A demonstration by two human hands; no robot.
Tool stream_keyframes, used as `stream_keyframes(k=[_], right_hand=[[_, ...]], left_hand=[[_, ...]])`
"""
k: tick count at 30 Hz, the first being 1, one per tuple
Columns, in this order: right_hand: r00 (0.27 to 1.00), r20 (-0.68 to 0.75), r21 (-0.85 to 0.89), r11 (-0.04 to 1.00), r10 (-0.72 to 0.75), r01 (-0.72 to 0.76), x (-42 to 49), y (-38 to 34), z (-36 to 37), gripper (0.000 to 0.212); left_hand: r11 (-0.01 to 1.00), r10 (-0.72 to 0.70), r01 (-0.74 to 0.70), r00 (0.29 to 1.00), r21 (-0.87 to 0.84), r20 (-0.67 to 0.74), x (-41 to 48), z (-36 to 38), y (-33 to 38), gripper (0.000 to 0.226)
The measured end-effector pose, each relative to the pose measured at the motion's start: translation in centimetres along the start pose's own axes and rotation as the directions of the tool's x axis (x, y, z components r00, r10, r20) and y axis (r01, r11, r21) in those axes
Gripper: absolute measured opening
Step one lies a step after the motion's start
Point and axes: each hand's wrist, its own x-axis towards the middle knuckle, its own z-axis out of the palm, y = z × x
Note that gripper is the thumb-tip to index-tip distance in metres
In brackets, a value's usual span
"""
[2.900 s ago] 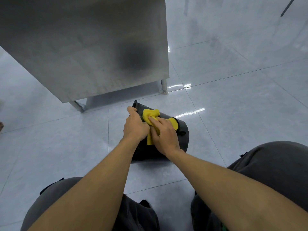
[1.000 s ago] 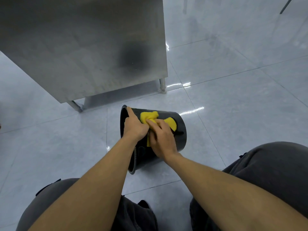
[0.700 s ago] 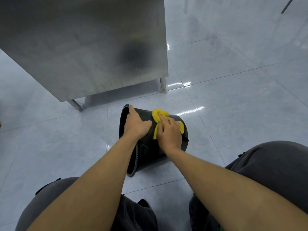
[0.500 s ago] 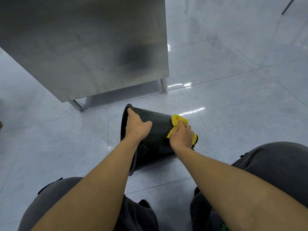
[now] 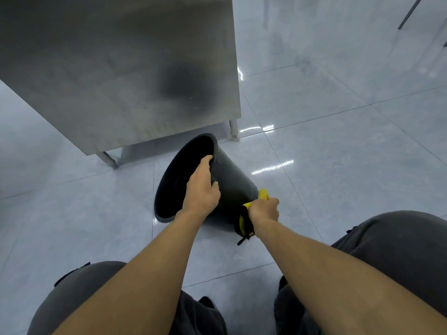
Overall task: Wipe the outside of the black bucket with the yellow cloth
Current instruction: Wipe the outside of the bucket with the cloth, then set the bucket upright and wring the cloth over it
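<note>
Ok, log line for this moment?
bucket: on side, floor | left hand: gripping rim | right hand: cloth at base

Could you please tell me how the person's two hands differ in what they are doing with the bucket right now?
The left hand grips the black bucket at its open rim, bare; the right hand holds the yellow cloth against the bucket's base end. The left hand sits higher on the tipped bucket, the right lower, near the floor. Both touch the bucket.

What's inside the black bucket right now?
The black bucket lies tipped, mouth facing left. Its visible interior is dark and looks empty; the left hand grips the rim, hiding part of it.
</note>
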Motion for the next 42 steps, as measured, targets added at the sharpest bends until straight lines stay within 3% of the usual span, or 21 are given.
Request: stream_keyframes(k=[3, 6, 9, 12, 14, 16, 18, 20, 22, 24, 26, 28, 31, 33, 35, 37, 39, 42], right_hand=[[0.991, -0.025, 0.163, 0.977, -0.135, 0.137, -0.5, -1.9, 0.3, 0.042], [0.945, -0.091, 0.216, 0.920, -0.314, 0.326, -1.8, -4.6, 0.5, 0.022], [0.841, -0.125, 0.189, 0.819, -0.527, 0.542, -3.5, -6.6, 1.0, 0.021], [0.705, -0.079, 0.204, 0.680, -0.705, 0.704, -4.6, -7.7, 1.5, 0.018], [0.639, -0.047, 0.219, 0.616, -0.768, 0.757, -4.9, -8.2, 1.9, 0.019], [0.614, -0.025, 0.243, 0.591, -0.789, 0.769, -4.9, -8.5, 2.2, 0.020], [0.632, -0.022, 0.276, 0.603, -0.775, 0.749, -4.7, -8.6, 2.3, 0.019], [0.674, -0.024, 0.307, 0.636, -0.738, 0.708, -4.3, -8.4, 2.2, 0.019], [0.718, -0.023, 0.317, 0.676, -0.696, 0.665, -3.9, -8.2, 2.0, 0.021], [0.728, -0.015, 0.288, 0.695, -0.685, 0.659, -3.6, -7.9, 1.8, 0.017], [0.714, -0.005, 0.240, 0.693, -0.700, 0.680, -3.5, -8.0, 1.4, 0.016], [0.698, 0.003, 0.189, 0.686, -0.716, 0.703, -3.4, -8.2, 1.0, 0.022], [0.658, 0.010, 0.084, 0.656, -0.753, 0.750, -3.2, -8.2, 0.3, 0.028], [0.643, 0.019, -0.004, 0.643, -0.766, 0.766, -2.9, -7.7, -0.2, 0.033], [0.644, 0.010, -0.129, 0.637, -0.765, 0.760, -2.6, -7.3, -0.6, 0.039], [0.645, -0.031, -0.245, 0.631, -0.764, 0.736, -2.1, -6.9, -1.1, 0.041], [0.639, -0.071, -0.314, 0.625, -0.766, 0.715, -1.5, -6.5, -1.4, 0.037], [0.640, -0.061, -0.399, 0.606, -0.766, 0.688, -0.5, -5.7, -1.4, 0.032]], left_hand=[[0.985, 0.097, -0.106, 0.993, 0.136, 0.072, -0.6, 0.7, -0.5, 0.068], [0.963, 0.121, -0.156, 0.979, 0.219, 0.166, -0.9, 1.5, -1.2, 0.063], [0.958, 0.146, -0.192, 0.966, 0.213, 0.211, -1.3, 2.2, -1.3, 0.048], [0.968, 0.073, -0.128, 0.967, 0.217, 0.243, -1.0, 3.2, -1.8, 0.027], [0.976, -0.010, -0.047, 0.966, 0.215, 0.259, -0.6, 3.6, -2.0, 0.019], [0.982, -0.062, -0.002, 0.941, 0.190, 0.332, -0.2, 4.0, -2.3, 0.031], [0.986, -0.114, 0.044, 0.878, 0.159, 0.465, -0.1, 4.2, -2.2, 0.047], [0.986, -0.128, 0.164, 0.830, -0.018, 0.543, -0.2, 4.3, -1.4, 0.046], [0.889, -0.108, 0.323, 0.836, -0.324, 0.538, -0.3, 3.8, 0.0, 0.038], [0.641, -0.168, 0.508, 0.824, -0.575, 0.541, -0.1, 3.0, 1.4, 0.035], [0.405, -0.190, 0.607, 0.787, -0.683, 0.587, 0.0, 2.2, 2.3, 0.028], [0.258, -0.168, 0.617, 0.787, -0.744, 0.594, 0.1, 1.5, 2.8, 0.030], [0.158, -0.161, 0.607, 0.794, -0.779, 0.586, 0.6, 1.4, 2.7, 0.033], [0.130, -0.235, 0.579, 0.806, -0.805, 0.543, 1.2, 1.6, 2.7, 0.036], [0.173, -0.406, 0.497, 0.823, -0.850, 0.399, 1.7, 2.1, 2.7, 0.046], [0.375, -0.502, 0.389, 0.848, -0.841, 0.169, 1.8, 2.4, 2.7, 0.052], [0.611, -0.483, 0.328, 0.875, -0.721, -0.011, 1.7, 2.8, 2.2, 0.059], [0.792, -0.392, 0.281, 0.915, -0.541, -0.099, 1.5, 3.3, 1.7, 0.066]])
